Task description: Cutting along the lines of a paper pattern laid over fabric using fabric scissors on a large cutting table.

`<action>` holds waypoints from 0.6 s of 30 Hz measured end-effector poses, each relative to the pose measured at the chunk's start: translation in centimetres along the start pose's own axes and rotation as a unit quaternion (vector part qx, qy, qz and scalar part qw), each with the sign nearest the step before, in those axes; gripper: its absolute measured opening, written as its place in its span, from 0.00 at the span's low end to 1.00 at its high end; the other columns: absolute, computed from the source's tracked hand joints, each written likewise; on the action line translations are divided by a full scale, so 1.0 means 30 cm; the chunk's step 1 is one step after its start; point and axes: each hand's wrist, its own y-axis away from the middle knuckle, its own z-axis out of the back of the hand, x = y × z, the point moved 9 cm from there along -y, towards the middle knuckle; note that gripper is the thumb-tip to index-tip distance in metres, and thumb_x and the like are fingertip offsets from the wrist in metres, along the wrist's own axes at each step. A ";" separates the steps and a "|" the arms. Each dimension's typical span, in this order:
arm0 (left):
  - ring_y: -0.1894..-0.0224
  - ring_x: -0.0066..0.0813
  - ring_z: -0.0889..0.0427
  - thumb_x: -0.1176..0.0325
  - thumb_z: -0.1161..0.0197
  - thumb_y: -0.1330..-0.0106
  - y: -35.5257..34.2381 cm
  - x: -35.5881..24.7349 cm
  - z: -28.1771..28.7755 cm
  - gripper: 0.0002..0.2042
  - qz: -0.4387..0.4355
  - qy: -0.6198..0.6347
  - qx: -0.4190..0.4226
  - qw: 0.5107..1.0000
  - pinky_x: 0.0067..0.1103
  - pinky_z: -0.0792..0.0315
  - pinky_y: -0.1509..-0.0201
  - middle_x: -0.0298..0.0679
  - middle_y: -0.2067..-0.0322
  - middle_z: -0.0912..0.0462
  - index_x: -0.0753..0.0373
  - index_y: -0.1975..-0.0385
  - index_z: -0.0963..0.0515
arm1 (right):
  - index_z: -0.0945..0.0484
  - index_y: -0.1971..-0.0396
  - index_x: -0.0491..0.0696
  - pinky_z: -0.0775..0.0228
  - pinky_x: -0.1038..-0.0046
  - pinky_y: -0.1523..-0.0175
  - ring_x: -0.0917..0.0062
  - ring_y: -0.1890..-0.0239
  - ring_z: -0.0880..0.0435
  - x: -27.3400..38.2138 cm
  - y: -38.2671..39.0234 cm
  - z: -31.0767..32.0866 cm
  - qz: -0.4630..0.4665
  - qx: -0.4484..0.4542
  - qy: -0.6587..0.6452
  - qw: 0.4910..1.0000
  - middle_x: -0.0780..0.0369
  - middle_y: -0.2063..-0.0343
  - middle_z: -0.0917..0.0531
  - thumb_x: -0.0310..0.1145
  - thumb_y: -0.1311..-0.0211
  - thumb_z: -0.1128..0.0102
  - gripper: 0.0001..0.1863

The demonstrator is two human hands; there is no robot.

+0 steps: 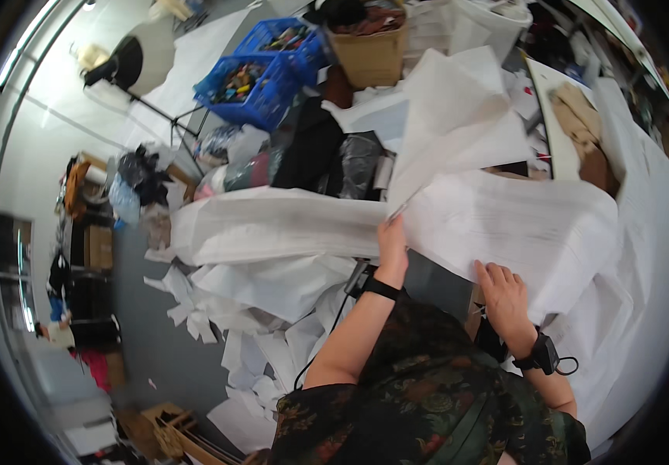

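My left hand [393, 249] is closed on the edge of a large white paper sheet [458, 128], which rises away from me with its far end lifted and folded. My right hand [503, 301] lies with fingers stretched out on the near edge of another broad white sheet [513, 221], which has faint lines on it and curves down at the right. To the left, a long white sheet [272, 223] extends from beside my left hand. Where the sheets meet near my left fingertips, I cannot tell which overlaps which. Black devices are strapped to both wrists.
Crumpled paper scraps [272, 349] cover the floor at my left. Beyond the sheets stand blue crates [261, 101] of small coloured items and a cardboard box [369, 54]. A lamp on a stand [137, 62] is at the far left. Brown fabric [575, 116] lies at the right.
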 end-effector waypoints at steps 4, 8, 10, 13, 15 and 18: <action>0.48 0.34 0.20 0.68 0.45 0.28 -0.081 -0.210 0.582 0.17 -0.041 0.037 -0.160 0.986 0.30 0.25 0.49 0.41 0.51 0.19 0.69 0.43 0.28 | 0.27 0.43 0.45 0.29 0.65 0.54 0.66 0.55 0.21 0.217 -0.190 -0.219 0.048 0.068 -0.019 0.996 0.60 0.59 0.22 0.24 0.50 0.41 0.29; 0.73 0.20 0.28 0.67 0.44 0.28 -0.130 -0.378 1.128 0.15 -0.081 -0.011 -0.288 0.954 0.20 0.33 0.72 0.31 0.71 0.24 0.63 0.44 0.25 | 0.26 0.46 0.45 0.29 0.64 0.54 0.66 0.57 0.21 0.432 -0.339 -0.329 0.083 0.094 -0.055 0.991 0.60 0.61 0.22 0.27 0.46 0.39 0.24; 0.78 0.16 0.35 0.68 0.45 0.28 -0.145 -0.471 1.336 0.16 -0.131 0.007 -0.334 0.933 0.19 0.39 0.78 0.28 0.74 0.27 0.64 0.42 0.27 | 0.25 0.46 0.46 0.28 0.64 0.53 0.65 0.57 0.20 0.517 -0.390 -0.365 0.081 0.127 -0.086 0.985 0.60 0.60 0.22 0.29 0.41 0.39 0.21; 0.72 0.21 0.30 0.70 0.47 0.27 -0.196 -0.568 1.661 0.17 -0.103 -0.088 -0.381 0.915 0.21 0.33 0.72 0.32 0.69 0.22 0.65 0.40 0.29 | 0.25 0.47 0.46 0.29 0.65 0.56 0.66 0.60 0.20 0.584 -0.463 -0.381 0.076 0.128 -0.093 0.985 0.60 0.64 0.22 0.31 0.43 0.37 0.21; 0.69 0.24 0.29 0.70 0.48 0.27 -0.234 -0.628 1.784 0.18 -0.103 -0.128 -0.409 0.898 0.22 0.30 0.67 0.35 0.68 0.21 0.66 0.40 0.29 | 0.25 0.47 0.47 0.28 0.64 0.56 0.66 0.59 0.19 0.572 -0.472 -0.413 0.053 0.147 -0.089 0.984 0.60 0.64 0.22 0.32 0.43 0.37 0.22; 0.65 0.35 0.22 0.68 0.50 0.26 -0.250 -0.723 2.115 0.17 -0.080 -0.264 -0.429 0.860 0.29 0.28 0.60 0.45 0.64 0.17 0.70 0.43 0.27 | 0.25 0.47 0.47 0.27 0.64 0.56 0.64 0.59 0.19 0.589 -0.480 -0.463 0.036 0.182 -0.086 0.979 0.59 0.64 0.21 0.32 0.42 0.36 0.22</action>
